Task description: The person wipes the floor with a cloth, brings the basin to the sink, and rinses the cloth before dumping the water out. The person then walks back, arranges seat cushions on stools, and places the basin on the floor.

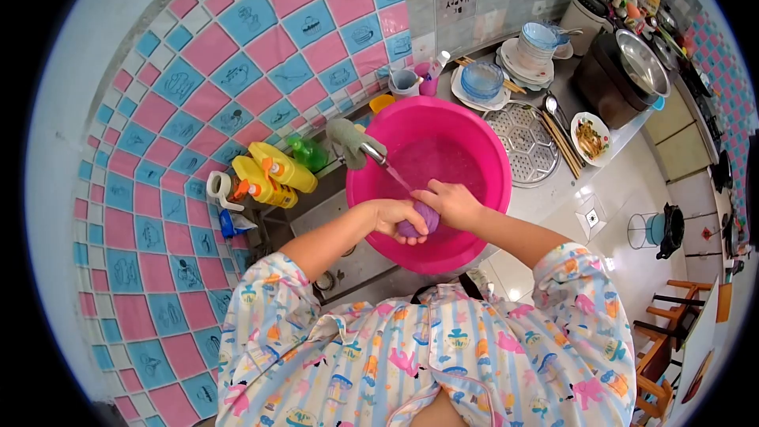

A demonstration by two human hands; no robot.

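Pink and blue wall tiles [207, 47], glossy floor [624, 182] — wooden chairs [655, 357], cabinets [686, 149]

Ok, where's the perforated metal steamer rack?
Head view, right of centre: the steamer rack lies on the counter just right of the pink basin, with chopsticks along its right edge.

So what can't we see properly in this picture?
In the head view:
Purple thing: partly covered by the left hand and right hand.
Tap: part of it is behind a grey cloth.
Whatever is under the pink basin: the basin blocks it.
Yellow bottles: label print is too small to read.
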